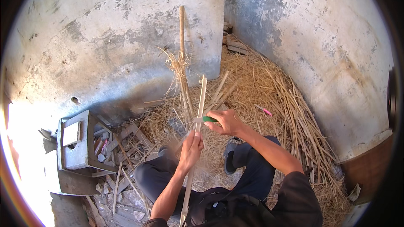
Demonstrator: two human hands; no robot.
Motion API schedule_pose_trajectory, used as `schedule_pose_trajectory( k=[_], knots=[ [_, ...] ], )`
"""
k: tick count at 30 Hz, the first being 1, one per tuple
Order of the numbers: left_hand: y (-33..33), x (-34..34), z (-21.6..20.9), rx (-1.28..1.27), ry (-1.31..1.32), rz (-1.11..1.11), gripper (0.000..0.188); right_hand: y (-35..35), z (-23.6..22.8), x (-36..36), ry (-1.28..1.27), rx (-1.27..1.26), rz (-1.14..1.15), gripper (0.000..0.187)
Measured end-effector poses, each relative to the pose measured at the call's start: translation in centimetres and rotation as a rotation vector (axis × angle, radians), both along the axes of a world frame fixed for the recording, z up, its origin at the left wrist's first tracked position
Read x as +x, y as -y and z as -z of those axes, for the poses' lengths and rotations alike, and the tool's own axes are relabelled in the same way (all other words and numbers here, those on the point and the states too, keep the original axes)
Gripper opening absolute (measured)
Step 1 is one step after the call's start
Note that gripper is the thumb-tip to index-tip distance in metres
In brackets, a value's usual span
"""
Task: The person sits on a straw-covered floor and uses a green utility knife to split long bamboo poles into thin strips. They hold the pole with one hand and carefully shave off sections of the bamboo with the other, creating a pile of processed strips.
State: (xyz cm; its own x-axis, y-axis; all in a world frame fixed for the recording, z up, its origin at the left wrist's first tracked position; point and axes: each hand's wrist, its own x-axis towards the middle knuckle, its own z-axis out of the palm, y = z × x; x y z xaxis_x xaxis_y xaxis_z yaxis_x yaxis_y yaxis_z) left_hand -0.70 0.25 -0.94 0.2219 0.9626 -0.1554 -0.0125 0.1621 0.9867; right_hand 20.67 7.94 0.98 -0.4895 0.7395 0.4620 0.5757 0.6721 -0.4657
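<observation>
A long, pale strip, split bamboo by its look, (202,98) runs upright from near my lap to above my hands. My left hand (191,148) is closed around it at about its middle. Just above that, my right hand (227,122) grips a knife (209,119) with a green handle. Its short blade points left and lies across the strip, apparently touching it. Fine curls show at the strip's upper end. My fingers partly cover the knife's handle.
Straw-like shavings (248,75) spread across the floor, with long thin strips (301,117) along the right wall. A shaving-wrapped pole (182,29) leans on the far wall. A pink-handled tool (266,111) lies at right; a wooden stool (75,157) and scrap wood (122,138) are at left.
</observation>
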Motion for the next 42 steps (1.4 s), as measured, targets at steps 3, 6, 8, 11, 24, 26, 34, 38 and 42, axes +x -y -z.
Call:
schedule_pose_trajectory(
  k=[3,6,8,11,24,26,34,38,42],
  knots=[
    [0.1,0.0,-1.0,-0.043,-0.006,0.017,0.036,0.0,0.0,0.0,0.005,0.018,0.024,0.027],
    [0.1,-0.1,-1.1,-0.076,-0.003,0.016,0.036,0.1,-0.1,0.0,0.008,0.016,0.050,0.027],
    [0.2,0.0,-1.2,-0.058,0.009,0.010,0.036,0.3,-0.5,-0.1,-0.008,0.002,0.054,0.027],
    [0.2,-0.1,-1.2,-0.075,0.020,0.018,0.036,0.2,-0.4,-0.2,-0.002,0.045,0.056,0.027],
    [0.9,-0.1,-1.3,-0.095,-0.062,0.105,0.038,-3.1,0.4,3.1,-0.076,0.148,0.184,0.033],
    [1.1,0.0,-1.6,-0.093,-0.065,0.126,0.038,-3.9,0.5,4.0,-0.099,0.077,0.209,0.036],
    [2.4,0.5,-3.3,-0.157,-0.082,0.237,0.036,-6.8,1.1,9.5,-0.244,-0.109,0.526,0.052],
    [1.0,0.4,-1.7,-0.148,-0.012,0.197,0.036,-5.3,1.4,7.7,-0.379,-0.330,0.411,0.048],
    [0.4,0.1,-0.4,-0.118,0.056,0.187,0.034,-3.2,-1.2,4.3,-0.819,-0.739,0.104,0.045]
  ],
)
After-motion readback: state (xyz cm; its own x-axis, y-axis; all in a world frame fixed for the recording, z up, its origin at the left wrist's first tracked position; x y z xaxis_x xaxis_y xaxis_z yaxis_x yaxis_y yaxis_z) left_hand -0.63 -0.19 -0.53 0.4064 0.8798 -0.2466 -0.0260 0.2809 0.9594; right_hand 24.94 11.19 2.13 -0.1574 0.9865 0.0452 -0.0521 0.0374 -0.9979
